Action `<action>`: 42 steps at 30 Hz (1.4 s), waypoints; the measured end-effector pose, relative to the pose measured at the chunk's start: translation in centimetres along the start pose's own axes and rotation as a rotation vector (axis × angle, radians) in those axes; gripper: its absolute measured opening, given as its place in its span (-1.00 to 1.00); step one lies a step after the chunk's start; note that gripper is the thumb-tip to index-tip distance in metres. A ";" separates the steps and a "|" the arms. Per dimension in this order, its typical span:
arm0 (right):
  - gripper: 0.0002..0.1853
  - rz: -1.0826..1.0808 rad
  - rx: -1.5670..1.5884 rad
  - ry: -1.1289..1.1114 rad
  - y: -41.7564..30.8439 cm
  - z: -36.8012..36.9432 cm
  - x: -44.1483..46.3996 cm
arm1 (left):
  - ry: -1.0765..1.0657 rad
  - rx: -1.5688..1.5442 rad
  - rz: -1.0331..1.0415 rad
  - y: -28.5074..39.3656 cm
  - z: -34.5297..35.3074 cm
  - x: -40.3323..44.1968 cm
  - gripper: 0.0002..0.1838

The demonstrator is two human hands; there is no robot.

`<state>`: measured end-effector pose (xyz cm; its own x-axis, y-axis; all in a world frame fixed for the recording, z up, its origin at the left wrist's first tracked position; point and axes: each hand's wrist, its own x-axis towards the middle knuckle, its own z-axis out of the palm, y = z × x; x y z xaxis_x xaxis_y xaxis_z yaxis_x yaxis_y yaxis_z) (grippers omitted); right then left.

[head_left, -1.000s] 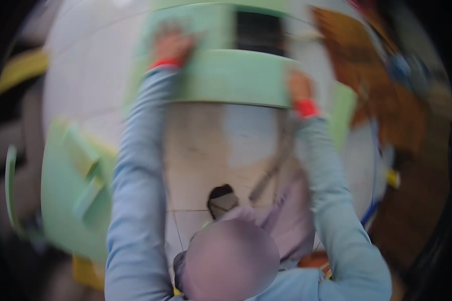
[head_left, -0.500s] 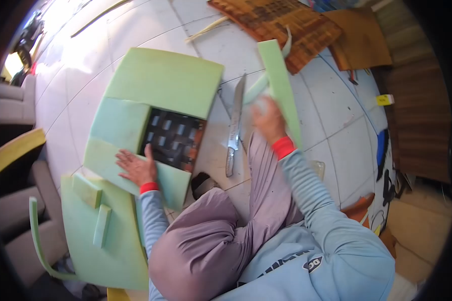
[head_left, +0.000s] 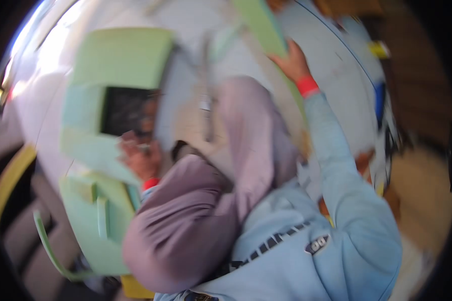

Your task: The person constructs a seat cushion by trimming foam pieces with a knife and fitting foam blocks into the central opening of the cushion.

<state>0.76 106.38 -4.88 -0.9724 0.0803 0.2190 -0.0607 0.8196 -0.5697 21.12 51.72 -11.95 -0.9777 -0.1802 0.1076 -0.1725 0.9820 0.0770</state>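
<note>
- Now the long green foam strip (head_left: pixel 265 30) lies under the right hand (head_left: pixel 294 64), touching it.
- Half a second ago, that hand was by the strip's left edge.
- Its grip has thumb and fingers apart; I can't tell if it squeezes.
- The left hand (head_left: pixel 141 156), fingers spread, is at the corner of the big foam pad (head_left: pixel 85 105).

Setting: makeshift upholstery work area, apparently; workshop or home undetermined. Evidence: pale tiled floor (head_left: pixel 336 115) under a green foam panel (head_left: pixel 123 57); long knife (head_left: pixel 206 108), blurred, right of panel; foam slab (head_left: pixel 88 241) bearing loose offcuts (head_left: pixel 103 218), below panel; grey upholstered seating (head_left: pixel 40 205), panel's lower left.
</note>
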 end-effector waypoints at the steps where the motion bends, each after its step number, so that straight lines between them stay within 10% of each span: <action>1: -0.24 0.075 -0.076 -0.091 -1.1 -4.0 0.1 | 0.017 -0.060 0.021 -2.4 -0.1 0.6 0.00; 8: -0.25 0.048 -0.156 0.524 5.0 -26.1 -4.6 | 0.011 -0.126 0.007 -20.3 1.7 -0.3 0.12; 11: -0.37 0.353 0.147 0.307 9.4 -30.1 -12.6 | -0.033 -0.065 -0.125 -20.6 -0.9 -2.3 0.12; 14: -0.37 0.689 0.763 0.184 12.0 -25.2 -20.4 | -0.061 -0.027 -0.141 -19.5 -1.3 -3.8 0.13; 18: 0.13 0.584 -0.080 -0.279 13.7 -11.6 -34.5 | -0.078 -0.045 -0.135 -17.6 -0.9 -5.9 0.14; 21: -0.11 0.317 -0.224 -0.322 9.9 -8.9 -37.9 | -0.067 -0.005 -0.173 -13.3 -2.5 -11.3 0.15; 23: -0.26 0.132 -0.321 -0.310 13.2 -8.8 -37.3 | -0.059 0.048 -0.268 -8.9 -3.4 -15.3 0.16; 26: -0.06 0.604 -0.019 -0.115 19.7 -12.0 -35.9 | -0.061 0.051 -0.428 -3.2 -3.1 -18.8 0.16; 30: 0.24 0.926 -0.977 -0.121 22.4 -13.8 -31.2 | -0.195 -0.015 -0.638 2.3 -2.4 -28.0 0.17; 34: 0.38 0.679 -0.563 -0.033 22.9 -11.6 -22.5 | -0.573 -0.228 -0.855 9.4 2.1 -42.0 0.14; 37: 0.34 0.814 -0.232 -0.062 18.3 -6.0 -16.0 | -0.495 0.493 -0.672 14.5 5.5 -48.0 0.09; 42: 0.09 0.830 -0.375 -0.299 16.4 -0.3 -10.7 | -0.155 -0.284 -1.024 15.5 0.0 -43.2 -0.10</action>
<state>10.27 119.09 -16.37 -0.6936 0.6111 -0.3815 0.6988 0.6992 -0.1506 60.70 74.70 -15.39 -0.3913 -0.8814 -0.2644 -0.9041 0.3146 0.2893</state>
